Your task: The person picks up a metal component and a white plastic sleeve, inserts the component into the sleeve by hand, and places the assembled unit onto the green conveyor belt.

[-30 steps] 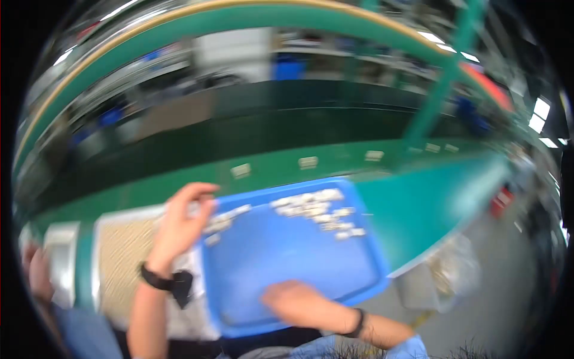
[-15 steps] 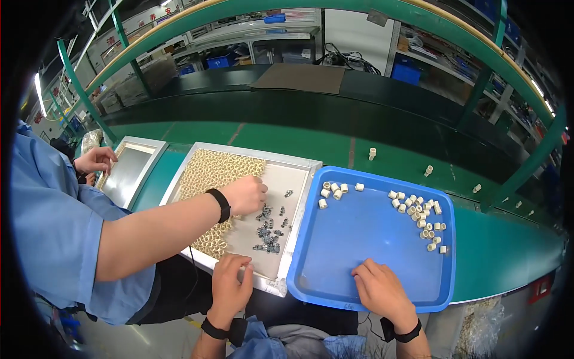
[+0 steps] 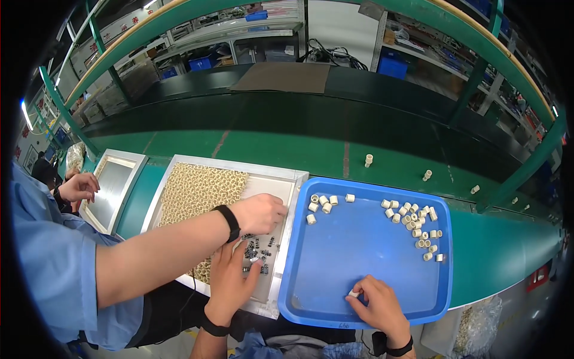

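Note:
My left hand [image 3: 230, 281] reaches over the near side of a white-framed tray [image 3: 263, 306], thumb and fingers apart, beside small dark metal parts [image 3: 266, 253]. A co-worker's forearm crosses above it and hides some fingertips. Low in the blue tray [image 3: 335, 257], my right hand [image 3: 379, 306] pinches a small off-white cylindrical sleeve [image 3: 354, 294] between thumb and finger. Similar short hollow sleeves [image 3: 417, 225] lie scattered at that tray's right side, with a smaller group [image 3: 326, 208] at its upper left.
A co-worker's hand [image 3: 260, 213] is over the framed tray, close to my left hand. Packed yellowish pieces [image 3: 203, 186] fill that tray's left part. Several off-white pieces stand on the green conveyor [image 3: 287, 146]. Another framed tray [image 3: 110, 194] lies at the far left.
My left hand has moved further into the framed tray, toward the dark parts. My right hand now pinches a sleeve. The co-worker's hand has shifted right. The view has turned slightly.

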Demonstrator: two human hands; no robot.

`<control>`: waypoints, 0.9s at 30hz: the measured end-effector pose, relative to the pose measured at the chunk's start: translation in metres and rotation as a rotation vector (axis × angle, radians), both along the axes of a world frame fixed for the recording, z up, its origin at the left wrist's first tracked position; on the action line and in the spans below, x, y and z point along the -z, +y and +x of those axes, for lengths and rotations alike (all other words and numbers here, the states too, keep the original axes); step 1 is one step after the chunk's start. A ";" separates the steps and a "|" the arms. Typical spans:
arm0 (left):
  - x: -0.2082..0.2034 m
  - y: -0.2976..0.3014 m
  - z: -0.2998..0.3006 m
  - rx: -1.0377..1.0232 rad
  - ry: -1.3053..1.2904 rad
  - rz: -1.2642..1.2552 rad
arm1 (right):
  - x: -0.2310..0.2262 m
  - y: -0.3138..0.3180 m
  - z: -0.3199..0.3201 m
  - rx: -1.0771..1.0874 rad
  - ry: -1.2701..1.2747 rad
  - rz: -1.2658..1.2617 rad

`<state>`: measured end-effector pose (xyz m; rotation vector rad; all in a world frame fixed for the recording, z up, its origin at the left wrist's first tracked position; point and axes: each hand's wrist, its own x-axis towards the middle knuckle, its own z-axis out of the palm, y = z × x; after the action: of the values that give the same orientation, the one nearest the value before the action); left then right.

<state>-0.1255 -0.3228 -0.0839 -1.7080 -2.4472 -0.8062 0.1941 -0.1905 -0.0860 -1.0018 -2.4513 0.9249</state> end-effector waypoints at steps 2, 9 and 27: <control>0.004 0.008 -0.004 0.004 -0.003 -0.035 | -0.002 0.001 -0.002 0.003 -0.002 -0.010; 0.004 0.021 -0.009 -0.059 0.013 -0.088 | 0.000 0.004 -0.004 -0.023 0.056 -0.012; 0.035 0.065 -0.047 -0.124 -0.059 -0.011 | 0.000 0.007 0.005 -0.018 0.028 -0.021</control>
<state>-0.1722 -0.2577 -0.1194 -1.5385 -2.5702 -0.8423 0.1995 -0.1839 -0.0857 -0.9688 -2.4363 0.9664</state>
